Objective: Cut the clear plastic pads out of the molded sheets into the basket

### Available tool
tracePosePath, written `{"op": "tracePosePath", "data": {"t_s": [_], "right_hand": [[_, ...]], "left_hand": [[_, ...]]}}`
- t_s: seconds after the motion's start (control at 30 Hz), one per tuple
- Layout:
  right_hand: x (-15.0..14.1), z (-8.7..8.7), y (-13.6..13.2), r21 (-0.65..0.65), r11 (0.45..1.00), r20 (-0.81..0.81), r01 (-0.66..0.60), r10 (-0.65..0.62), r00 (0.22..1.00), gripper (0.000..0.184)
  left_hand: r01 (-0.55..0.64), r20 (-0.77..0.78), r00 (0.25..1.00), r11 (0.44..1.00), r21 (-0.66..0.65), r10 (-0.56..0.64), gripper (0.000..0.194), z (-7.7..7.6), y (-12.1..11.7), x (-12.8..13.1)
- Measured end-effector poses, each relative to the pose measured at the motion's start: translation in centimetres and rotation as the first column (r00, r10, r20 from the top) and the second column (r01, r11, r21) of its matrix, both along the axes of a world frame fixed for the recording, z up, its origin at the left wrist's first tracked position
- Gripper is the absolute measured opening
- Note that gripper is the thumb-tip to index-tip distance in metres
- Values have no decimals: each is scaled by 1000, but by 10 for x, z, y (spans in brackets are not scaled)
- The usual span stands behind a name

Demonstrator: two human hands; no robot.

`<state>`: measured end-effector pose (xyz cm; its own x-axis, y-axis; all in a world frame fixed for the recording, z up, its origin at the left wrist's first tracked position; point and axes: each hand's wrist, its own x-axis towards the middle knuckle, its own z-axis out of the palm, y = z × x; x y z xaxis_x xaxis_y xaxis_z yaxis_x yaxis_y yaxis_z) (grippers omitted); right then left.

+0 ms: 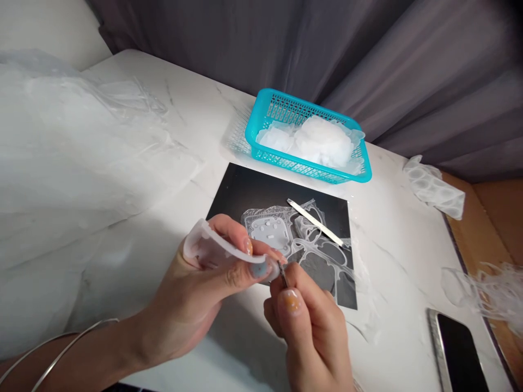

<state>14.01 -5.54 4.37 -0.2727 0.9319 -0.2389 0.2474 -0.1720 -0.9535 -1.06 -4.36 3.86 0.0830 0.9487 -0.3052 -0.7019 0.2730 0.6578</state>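
A curved, translucent white molded piece [223,249] is pinched between the thumb and fingers of my left hand [212,288]. My right hand [310,326] is closed around a thin dark metal tool [283,274], most of it hidden in the fingers. The tool's tip meets the right end of the molded piece, close to my left thumb. Beneath both hands is a black mat [239,188]. On it lie a flat translucent molded part [269,233], tangled clear trimmings [322,256] and a slim white stick-like tool [314,222].
Behind the mat stands a turquoise basket [310,170] filled with translucent white pieces. A large clear plastic bag [81,152] covers the left side. To the right are a phone [460,351], a ring-patterned strip [435,188] and a cardboard box [496,218] with stringy scraps at its edge.
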Motion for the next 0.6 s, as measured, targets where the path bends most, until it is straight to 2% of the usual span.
{"op": "tracePosePath", "data": {"t_s": [0.17, 0.37, 0.6], "right_hand": [[6, 3, 6, 39, 999, 6, -33, 33, 999, 48], [14, 7, 8, 90, 992, 98, -92, 83, 992, 47], [13, 11, 5, 131, 988, 212, -75, 46, 976, 48]], "left_hand": [[-17, -66, 998, 999, 27, 19, 15, -1, 0, -1], [59, -120, 992, 985, 162, -40, 19, -2, 0, -6], [72, -195, 981, 951, 301, -13, 28, -7, 0, -9]]}}
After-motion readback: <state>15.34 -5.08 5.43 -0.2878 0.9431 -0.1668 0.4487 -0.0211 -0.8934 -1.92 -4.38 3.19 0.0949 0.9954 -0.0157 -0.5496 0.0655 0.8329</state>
